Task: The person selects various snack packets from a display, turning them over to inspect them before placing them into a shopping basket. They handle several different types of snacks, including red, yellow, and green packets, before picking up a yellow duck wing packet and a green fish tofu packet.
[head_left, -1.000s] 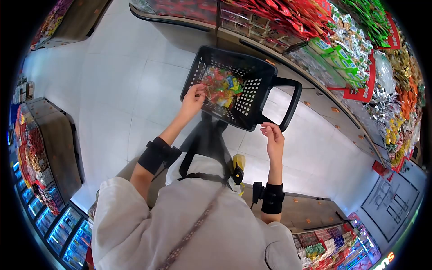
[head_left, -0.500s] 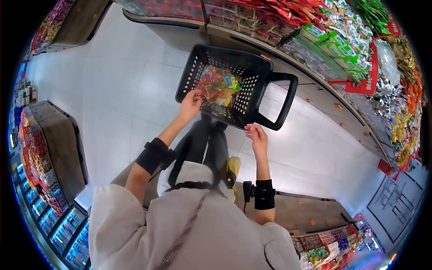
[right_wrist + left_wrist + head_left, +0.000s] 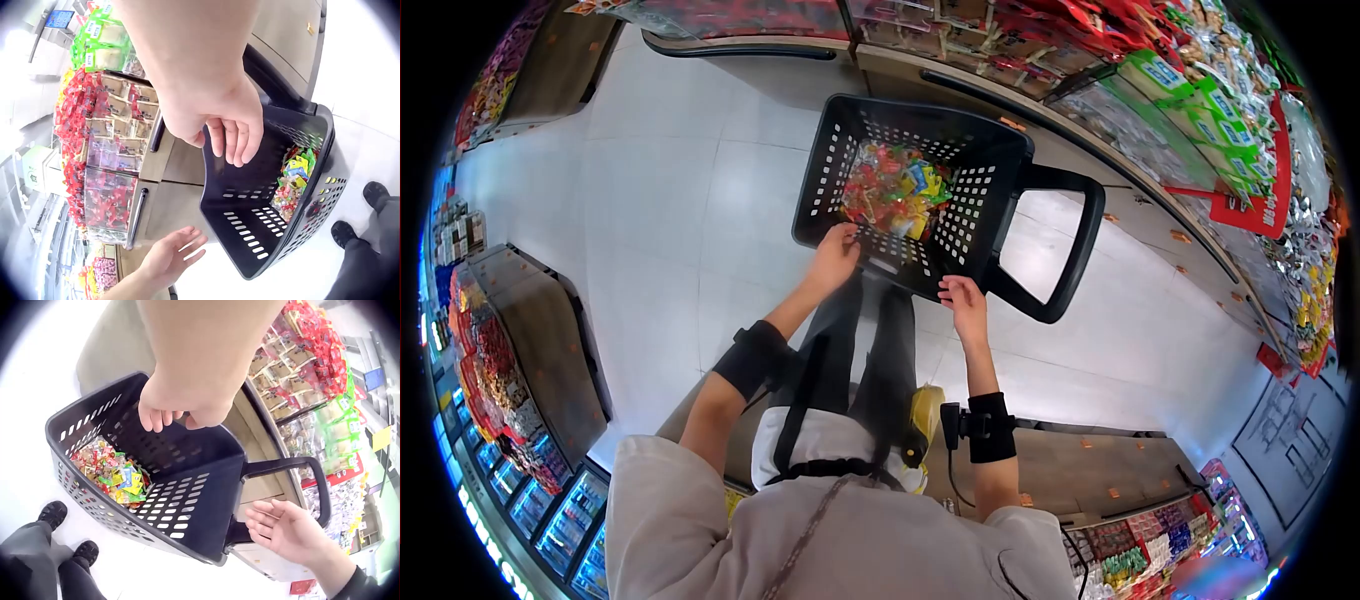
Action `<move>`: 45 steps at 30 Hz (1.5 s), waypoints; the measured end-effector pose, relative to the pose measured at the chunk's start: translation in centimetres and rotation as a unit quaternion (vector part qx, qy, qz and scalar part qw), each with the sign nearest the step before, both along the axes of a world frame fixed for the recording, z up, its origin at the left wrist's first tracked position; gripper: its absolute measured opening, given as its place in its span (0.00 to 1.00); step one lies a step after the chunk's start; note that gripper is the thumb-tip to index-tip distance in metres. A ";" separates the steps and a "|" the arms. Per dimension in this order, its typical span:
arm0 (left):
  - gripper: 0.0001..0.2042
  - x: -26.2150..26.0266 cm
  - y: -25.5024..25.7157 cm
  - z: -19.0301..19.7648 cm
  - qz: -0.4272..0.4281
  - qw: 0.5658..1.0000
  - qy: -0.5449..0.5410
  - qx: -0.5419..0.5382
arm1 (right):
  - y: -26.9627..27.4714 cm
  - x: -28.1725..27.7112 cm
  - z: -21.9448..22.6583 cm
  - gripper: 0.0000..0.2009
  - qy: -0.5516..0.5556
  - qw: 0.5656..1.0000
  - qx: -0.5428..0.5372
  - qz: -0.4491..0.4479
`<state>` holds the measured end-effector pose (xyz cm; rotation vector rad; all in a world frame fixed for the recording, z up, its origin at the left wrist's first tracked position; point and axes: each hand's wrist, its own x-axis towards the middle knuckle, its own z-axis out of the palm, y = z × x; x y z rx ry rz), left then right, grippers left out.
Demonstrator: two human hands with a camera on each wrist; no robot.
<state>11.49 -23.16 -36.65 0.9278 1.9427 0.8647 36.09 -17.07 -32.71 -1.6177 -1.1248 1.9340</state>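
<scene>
A black shopping basket (image 3: 960, 125) with slotted walls stands in front of the person. Small wrapped candies (image 3: 890, 190) in red, yellow, green and blue lie heaped inside it. My left hand (image 3: 835, 258) hovers at the near left rim, its fingers loosely bent and holding nothing. In the left wrist view that left hand (image 3: 184, 403) overlaps the basket's opening. By the near right corner is my right hand (image 3: 967, 303), its fingers relaxed. The left wrist view shows the right palm (image 3: 284, 531) bare, beside the basket's loop handle (image 3: 322, 487).
A long candy counter (image 3: 1070, 135) runs behind the basket, with bagged sweets and red signs (image 3: 1250, 215). Another display stand (image 3: 550, 340) is at the left. White tiled floor (image 3: 670, 200) surrounds the person's legs (image 3: 880, 345). A yellow item (image 3: 925, 410) hangs at the waist.
My right hand has shifted left, from near the handle to the near right corner. The left hand has come slightly back toward the body. The basket's handle end appears further right and nearer.
</scene>
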 end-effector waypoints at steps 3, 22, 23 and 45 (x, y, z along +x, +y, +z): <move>0.15 -0.8 0.3 -3.3 -0.033 0.999 0.030 0.000 | -0.1 -1.1 -2.1 0.09 -0.014 1.000 -0.012 -0.008; 0.16 -5.1 8.5 -12.3 -0.248 0.953 0.098 -0.147 | 3.1 -11.0 -10.9 0.11 -0.004 0.987 -0.101 -0.122; 0.18 -5.4 8.8 -14.3 -0.234 0.951 0.111 -0.171 | 3.8 -11.2 -11.7 0.11 0.001 0.985 -0.103 -0.137; 0.23 -7.8 14.4 -45.1 -0.158 0.943 0.153 -0.251 | 15.8 -12.7 -32.6 0.16 -0.135 0.978 -0.152 -0.041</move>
